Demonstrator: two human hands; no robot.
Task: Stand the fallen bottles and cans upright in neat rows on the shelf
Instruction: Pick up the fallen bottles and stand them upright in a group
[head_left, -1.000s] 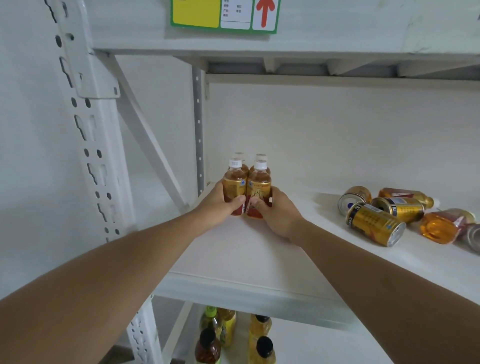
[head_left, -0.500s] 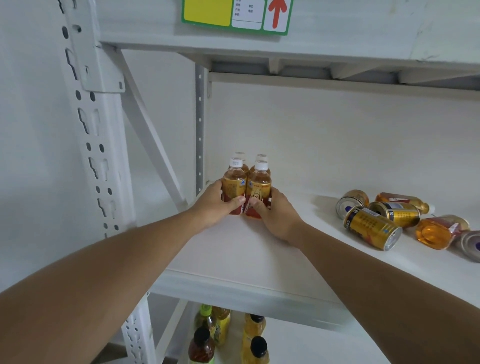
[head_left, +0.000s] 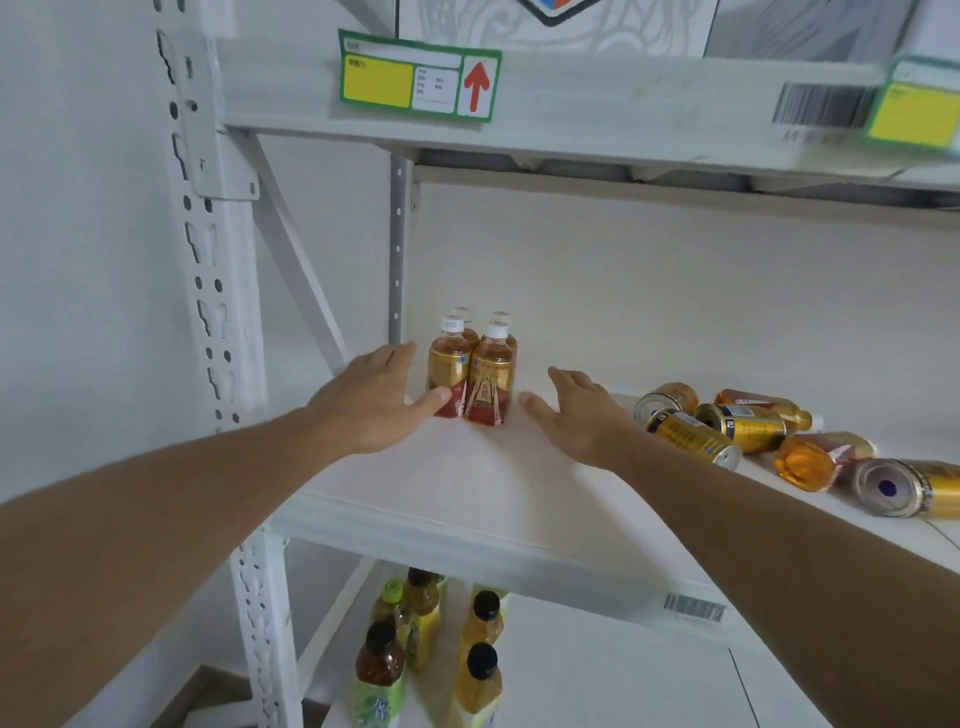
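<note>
The left hand (head_left: 371, 400) is spread open, its thumb just touching the front-left of four small amber plastic bottles with white caps (head_left: 471, 371), which stand upright in a two-by-two block at the rear left of the white shelf (head_left: 467, 483). The right hand (head_left: 579, 415) is open and empty just beside them. That group looks finished; next, the fallen gold cans (head_left: 696, 434) and bottles lying to the right must be reached.

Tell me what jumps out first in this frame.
Four upright tea bottles stand in a tight square at the shelf's back left corner, with the left hand and right hand open on either side of them. To the right lies a heap of fallen cans and bottles, all on their sides. Overhead, a green and yellow label with a red arrow stands out.
</note>
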